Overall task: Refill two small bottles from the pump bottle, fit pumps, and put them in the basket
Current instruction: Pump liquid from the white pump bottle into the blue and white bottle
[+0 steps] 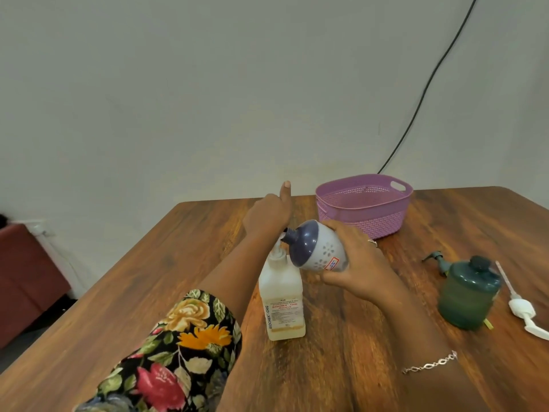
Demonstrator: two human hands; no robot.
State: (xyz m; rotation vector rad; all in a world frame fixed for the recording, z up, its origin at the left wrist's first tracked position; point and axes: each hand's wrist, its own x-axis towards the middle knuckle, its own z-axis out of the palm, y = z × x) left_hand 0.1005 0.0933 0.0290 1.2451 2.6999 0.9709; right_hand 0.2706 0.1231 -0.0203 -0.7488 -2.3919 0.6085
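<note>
Pump bottle (282, 301) stands centre frame on table (178, 278), label to camera. Left hand (267, 215) sits on its pump head, thumb up. Fingers are hidden behind, so grip or plain press: cannot tell. Right hand (356, 263) wraps round small bottle (320, 248), tipped sideways with neck at the spout, likely to catch each squirt. Green bottle (468, 295) upright at right. Dark pump (436, 260) and white pump (523, 310) lie loose beside it, probably awaiting fitting. Basket (386, 224) upper right, behind the hands.
</note>
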